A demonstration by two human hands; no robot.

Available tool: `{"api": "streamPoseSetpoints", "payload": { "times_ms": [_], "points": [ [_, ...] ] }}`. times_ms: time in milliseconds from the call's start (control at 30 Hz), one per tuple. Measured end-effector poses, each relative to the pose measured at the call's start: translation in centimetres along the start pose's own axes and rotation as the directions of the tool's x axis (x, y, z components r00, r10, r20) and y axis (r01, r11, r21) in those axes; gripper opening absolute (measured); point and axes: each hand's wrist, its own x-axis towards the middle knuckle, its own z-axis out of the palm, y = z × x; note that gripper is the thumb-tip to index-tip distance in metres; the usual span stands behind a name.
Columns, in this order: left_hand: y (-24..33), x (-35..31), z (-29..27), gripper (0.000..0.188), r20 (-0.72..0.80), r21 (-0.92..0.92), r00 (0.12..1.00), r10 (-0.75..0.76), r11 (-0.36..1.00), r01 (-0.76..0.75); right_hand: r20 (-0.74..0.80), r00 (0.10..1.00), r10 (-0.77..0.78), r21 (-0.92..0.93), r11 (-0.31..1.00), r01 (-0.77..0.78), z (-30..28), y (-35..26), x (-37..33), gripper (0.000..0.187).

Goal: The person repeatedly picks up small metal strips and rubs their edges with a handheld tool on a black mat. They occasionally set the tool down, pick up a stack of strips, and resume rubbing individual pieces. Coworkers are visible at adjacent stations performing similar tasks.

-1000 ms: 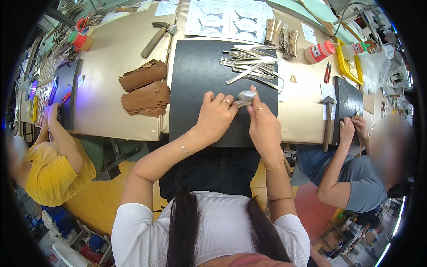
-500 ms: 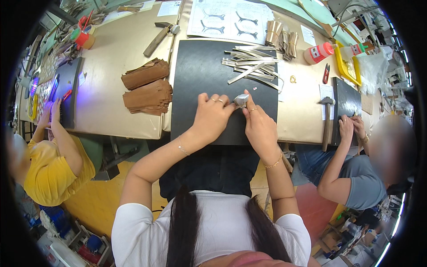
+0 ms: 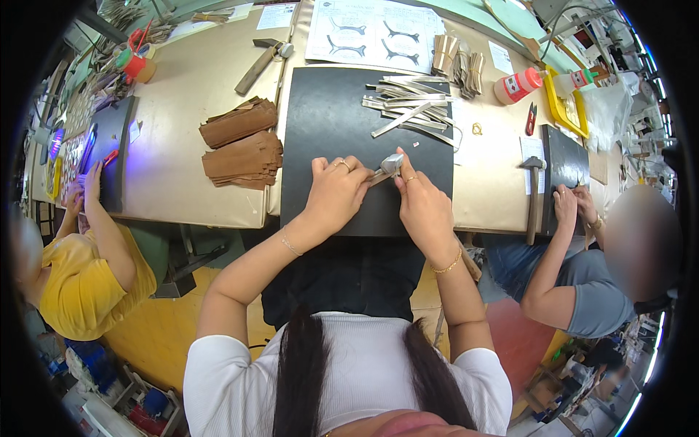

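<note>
Over the black work mat (image 3: 313, 109), my right hand (image 3: 426, 211) is closed round a hammer (image 3: 392, 164). Its silver head shows at my fingertips and its wooden handle comes out beyond my wrist; my index finger stretches along the head. My left hand (image 3: 336, 195) pinches a narrow pale strip (image 3: 377, 178), whose free end lies at the hammer head. Farther up the mat, a loose pile of pale and dark strips (image 3: 411, 105) lies criss-crossed. A tiny pale scrap (image 3: 416, 144) is just past my right fingertips.
Brown leather pieces (image 3: 240, 146) lie in two stacks at left, below another hammer (image 3: 263, 65). A drawing sheet (image 3: 375, 36) lies behind the mat, bundled strips (image 3: 459, 62) beside it. At right are a red bottle (image 3: 518, 86), snips (image 3: 531, 119) and a co-worker's hands (image 3: 571, 207).
My left hand has drawn back leftward from the hammer head, baring more of the strip between them. The right hand with the hammer has barely shifted.
</note>
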Motion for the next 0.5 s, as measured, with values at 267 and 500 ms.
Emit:
{"api": "streamPoseSetpoints", "payload": {
  "times_ms": [267, 500],
  "points": [
    [0.6, -0.8, 0.0, 0.013, 0.027, 0.22, 0.997, 0.072, 0.973, -0.076, -0.05, 0.997, -0.052, 0.063, 0.997, 0.055, 0.0, -0.9, -0.5, 0.051],
    [0.2, -1.1, -0.7, 0.016, 0.071, 0.149, 0.997, 0.022, 0.988, -0.032, -0.004, 1.0, -0.019, 0.026, 0.999, 0.019, -0.3, -0.7, -0.3, 0.051]
  ]
}}
